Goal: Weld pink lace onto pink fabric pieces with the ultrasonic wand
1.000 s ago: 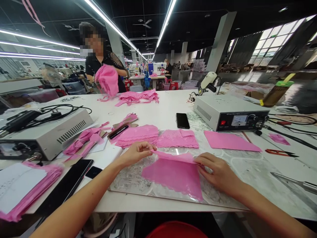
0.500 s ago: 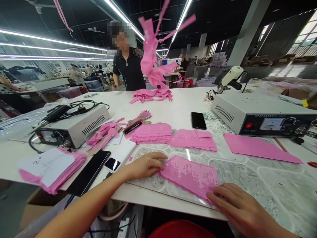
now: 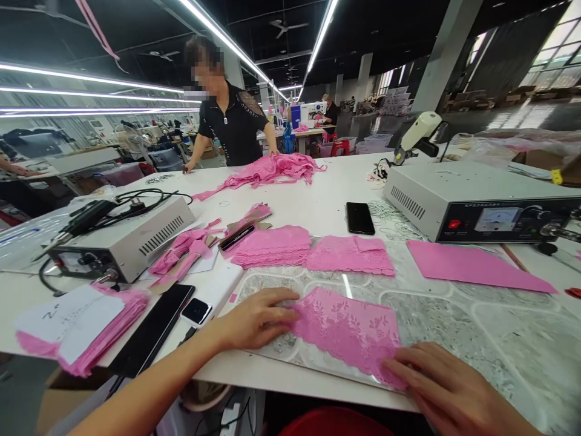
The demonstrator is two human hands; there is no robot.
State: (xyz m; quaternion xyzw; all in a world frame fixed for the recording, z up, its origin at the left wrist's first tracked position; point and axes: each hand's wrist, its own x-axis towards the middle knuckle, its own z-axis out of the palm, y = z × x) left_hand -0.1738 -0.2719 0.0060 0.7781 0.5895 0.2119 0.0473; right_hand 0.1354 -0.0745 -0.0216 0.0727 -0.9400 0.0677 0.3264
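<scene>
A pink lace piece (image 3: 347,330) with a floral pattern and a scalloped lower edge lies on the marbled tile board (image 3: 436,321) in front of me. My left hand (image 3: 261,318) has its fingertips pinched at the piece's left end. At its lower right corner, my right hand (image 3: 442,378) grips the lace between thumb and fingers. Just behind are a stack of pink lace pieces (image 3: 275,247) and a smaller pile of lace pieces (image 3: 350,254). A flat pink sheet (image 3: 472,266) rests farther right.
Grey control boxes stand left (image 3: 122,233) and right (image 3: 481,197). A phone (image 3: 360,218), black marker (image 3: 236,238), smartwatch (image 3: 196,310) and labelled pink bundle (image 3: 82,327) lie around the board. Across the table, a co-worker (image 3: 231,121) touches a pink fabric heap (image 3: 276,171).
The pink fabric that hung in the air before the co-worker now lies on the table under their hand. My right hand has drawn the lace's lower right corner slightly outward; the scalloped edge shows more clearly.
</scene>
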